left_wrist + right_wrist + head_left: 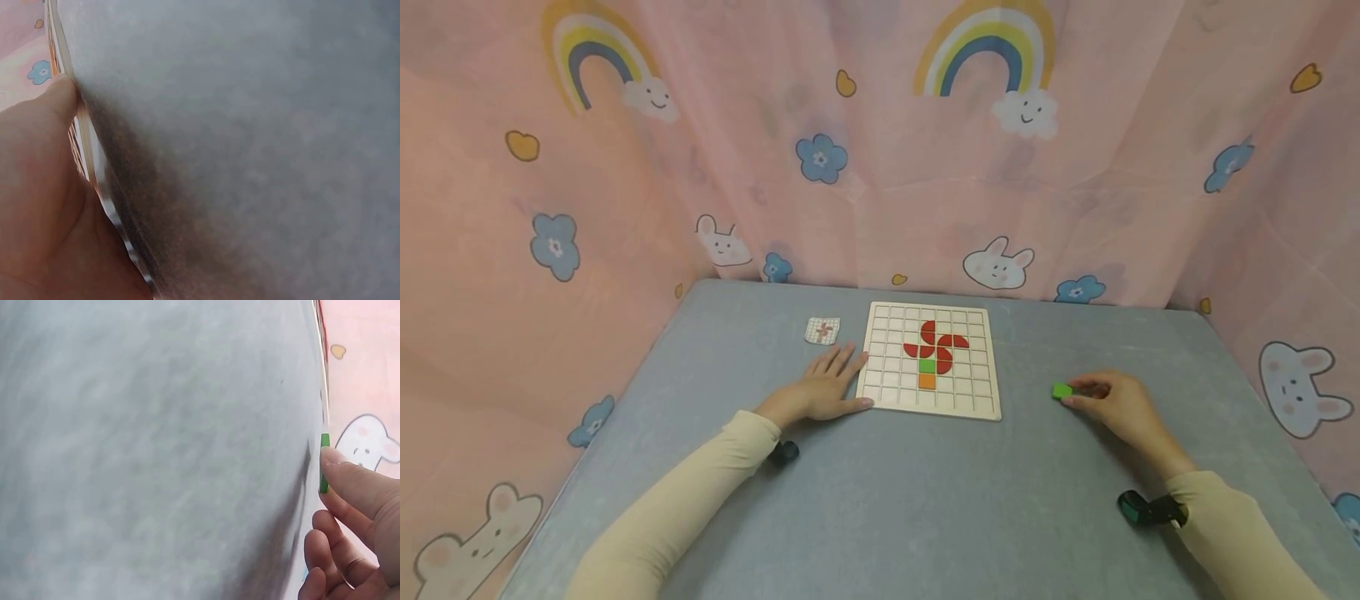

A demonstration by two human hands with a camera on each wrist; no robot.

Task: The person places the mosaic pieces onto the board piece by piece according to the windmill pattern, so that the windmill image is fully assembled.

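Observation:
A pale wooden grid board (880, 379) lies flat on the table. On its squares are red curved pieces (943, 361) in a pinwheel shape, a green square tile (927, 366) and an orange square tile (927, 382) below it. My left hand (820, 392) rests at the board's left edge, fingers spread, thumb by the lower left corner. To the right of the board, my right hand (1116, 408) pinches another green tile (324, 440) between thumb and index finger. That tile is held above the table, its thin edge facing the right wrist camera.
A small paper card (822, 331) printed with a grid and a red pinwheel lies left of the board, just beyond my left fingertips. The grey tabletop (925, 508) backs onto a pink printed curtain (880, 217), which also hangs along both sides.

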